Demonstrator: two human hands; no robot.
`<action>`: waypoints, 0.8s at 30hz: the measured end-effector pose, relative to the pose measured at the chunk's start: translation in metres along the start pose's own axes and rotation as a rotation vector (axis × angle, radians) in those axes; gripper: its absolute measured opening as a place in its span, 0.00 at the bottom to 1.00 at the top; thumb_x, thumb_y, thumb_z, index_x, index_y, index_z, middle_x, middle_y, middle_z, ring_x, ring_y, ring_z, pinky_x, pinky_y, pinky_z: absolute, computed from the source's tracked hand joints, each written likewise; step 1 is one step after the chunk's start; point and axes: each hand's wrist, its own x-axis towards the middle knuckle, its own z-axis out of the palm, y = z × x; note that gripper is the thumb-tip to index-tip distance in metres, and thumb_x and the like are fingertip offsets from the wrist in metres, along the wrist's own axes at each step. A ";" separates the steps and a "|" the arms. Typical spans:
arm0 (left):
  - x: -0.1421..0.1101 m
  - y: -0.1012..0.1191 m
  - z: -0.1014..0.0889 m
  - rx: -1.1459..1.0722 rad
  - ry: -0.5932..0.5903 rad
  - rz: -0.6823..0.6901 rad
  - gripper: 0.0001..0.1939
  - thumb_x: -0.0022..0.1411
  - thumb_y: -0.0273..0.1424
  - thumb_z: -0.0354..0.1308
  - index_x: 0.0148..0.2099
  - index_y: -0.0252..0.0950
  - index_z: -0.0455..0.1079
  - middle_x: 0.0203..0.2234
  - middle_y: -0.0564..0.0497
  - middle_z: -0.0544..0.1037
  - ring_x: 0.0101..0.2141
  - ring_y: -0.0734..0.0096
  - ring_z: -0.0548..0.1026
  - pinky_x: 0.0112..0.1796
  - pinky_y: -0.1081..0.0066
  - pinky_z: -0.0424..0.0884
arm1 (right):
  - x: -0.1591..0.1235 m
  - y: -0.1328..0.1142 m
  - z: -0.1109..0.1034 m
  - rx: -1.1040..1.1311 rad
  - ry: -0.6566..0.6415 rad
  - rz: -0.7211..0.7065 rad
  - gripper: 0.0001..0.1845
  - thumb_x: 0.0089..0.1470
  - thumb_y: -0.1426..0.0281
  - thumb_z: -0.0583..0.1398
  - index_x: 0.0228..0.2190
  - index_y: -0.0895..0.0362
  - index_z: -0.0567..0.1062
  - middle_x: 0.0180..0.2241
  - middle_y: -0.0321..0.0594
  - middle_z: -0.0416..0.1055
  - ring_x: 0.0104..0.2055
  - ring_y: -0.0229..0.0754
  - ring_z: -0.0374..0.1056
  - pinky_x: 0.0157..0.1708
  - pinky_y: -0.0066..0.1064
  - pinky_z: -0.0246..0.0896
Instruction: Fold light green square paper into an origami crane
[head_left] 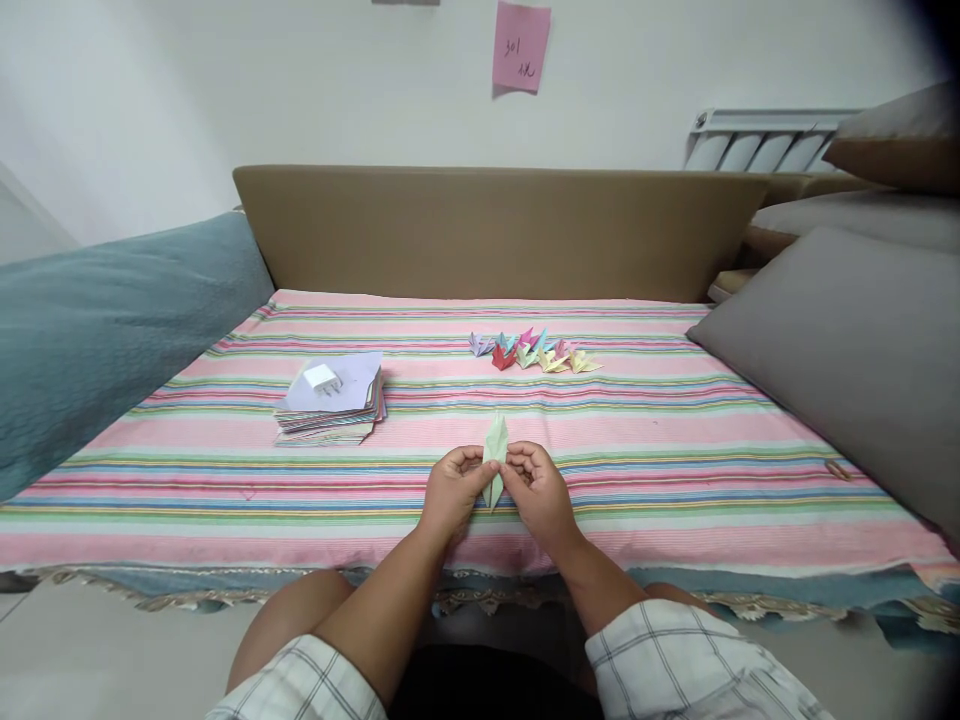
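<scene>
A pale green folded paper piece (495,445), long and pointed at both ends, stands upright between my two hands above the striped sheet (637,440). My left hand (450,490) pinches its left side with curled fingers. My right hand (536,485) pinches its right side the same way. Both hands hover near the front edge of the bed. A stack of coloured paper squares (334,410) lies to the left with a small white charger plug (321,378) on top. Several finished paper cranes (532,352) in mixed colours sit in a row further back.
A teal blanket (97,330) is heaped at the left and grey cushions (840,350) lean at the right. A tan headboard (495,230) runs along the back wall, with a pink note (520,46) above it. My knees in plaid shorts show below.
</scene>
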 end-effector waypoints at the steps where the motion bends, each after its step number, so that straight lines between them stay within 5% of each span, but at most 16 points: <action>1: 0.000 0.001 0.000 0.001 -0.021 -0.026 0.19 0.35 0.34 0.72 0.32 0.32 0.73 0.23 0.52 0.77 0.24 0.75 0.73 0.28 0.75 0.68 | 0.000 0.000 0.000 -0.013 -0.006 -0.009 0.13 0.50 0.64 0.60 0.38 0.54 0.68 0.31 0.38 0.72 0.33 0.38 0.69 0.32 0.29 0.65; 12: -0.003 0.009 0.000 -0.121 -0.057 -0.189 0.18 0.34 0.34 0.73 0.24 0.30 0.71 0.19 0.53 0.75 0.22 0.77 0.72 0.28 0.76 0.69 | -0.004 -0.001 0.000 -0.209 0.041 -0.088 0.11 0.52 0.64 0.59 0.37 0.56 0.73 0.32 0.39 0.72 0.32 0.38 0.69 0.33 0.30 0.67; 19: -0.008 0.013 0.005 -0.179 -0.014 -0.226 0.18 0.31 0.33 0.74 0.21 0.30 0.69 0.18 0.53 0.75 0.23 0.77 0.72 0.30 0.75 0.70 | -0.004 -0.009 -0.005 -0.544 0.053 -0.384 0.11 0.55 0.67 0.56 0.39 0.53 0.76 0.34 0.41 0.71 0.36 0.40 0.68 0.36 0.32 0.66; 24: -0.008 0.009 0.006 -0.156 0.006 -0.173 0.17 0.32 0.33 0.73 0.20 0.31 0.68 0.16 0.55 0.72 0.21 0.81 0.68 0.26 0.79 0.65 | -0.006 -0.007 -0.006 -0.591 0.045 -0.418 0.10 0.56 0.68 0.55 0.37 0.54 0.75 0.33 0.40 0.70 0.36 0.40 0.68 0.38 0.32 0.65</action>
